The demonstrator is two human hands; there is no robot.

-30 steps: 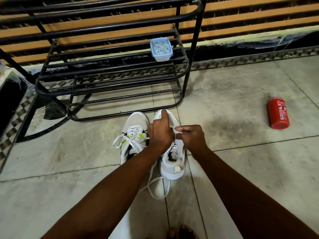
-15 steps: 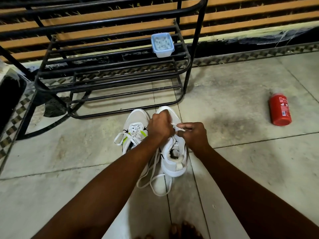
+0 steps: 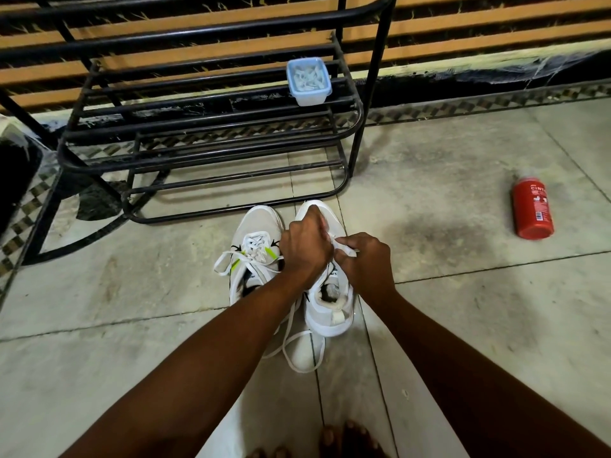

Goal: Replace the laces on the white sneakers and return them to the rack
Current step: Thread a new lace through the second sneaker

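Both white sneakers [image 3: 256,226] sit side by side on the floor [image 3: 132,292], toes near bottom rail of rack [image 3: 370,94]. My left hand [image 3: 304,249] is clenched over the right sneaker [image 3: 327,317] at its throat; my right hand [image 3: 363,259] pinches its lace [image 3: 347,251]. Rack shelf, right end: plastic tub [image 3: 309,82] holding small white bits.

This looks like a home, most likely an entrance or a covered porch. A black metal shoe rack [image 3: 211,150] stands at the far edge of a floor [image 3: 446,325] of large pale tiles, stained and dusty. There a band of small patterned tiles [image 3: 463,109] runs along a slatted wall [image 3: 463,31]. A plastic box [image 3: 309,81] sits on a rack shelf, a red can [image 3: 533,208] lies on the floor, and bare toes [image 3: 350,441] show at its near edge.
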